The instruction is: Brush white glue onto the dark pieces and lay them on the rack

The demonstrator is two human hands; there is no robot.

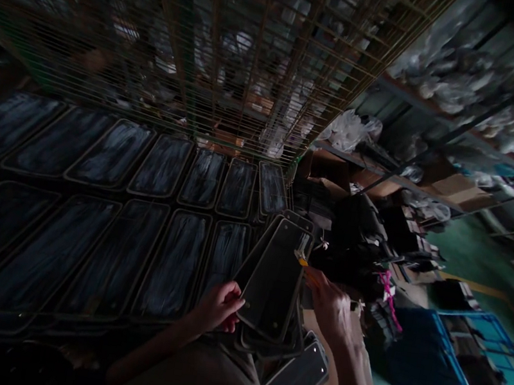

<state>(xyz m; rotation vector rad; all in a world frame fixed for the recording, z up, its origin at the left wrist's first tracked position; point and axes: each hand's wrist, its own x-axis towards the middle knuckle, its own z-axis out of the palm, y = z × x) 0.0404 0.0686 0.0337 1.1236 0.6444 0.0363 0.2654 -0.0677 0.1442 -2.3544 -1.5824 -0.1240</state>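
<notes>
My left hand [222,307] pinches the lower left corner of a dark rectangular panel [275,280] with rounded corners and a pale edge. That panel lies tilted over a stack of similar ones. In my right hand [330,302] is a brush with a yellow handle [301,260], its bristles on the panel's upper right part. A light wet-looking streak shows near the bristles. To the left, rows of like panels [173,264] lie side by side, their faces smeared with whitish strokes.
A wire mesh cage wall [259,56] rises behind the rows. More panels [295,381] lean below the stack. On the right are a blue metal-framed bin [436,357], piled dark pieces [363,226], a pink strap [389,298], and shelves with plastic bags [349,129] and cardboard boxes [458,185].
</notes>
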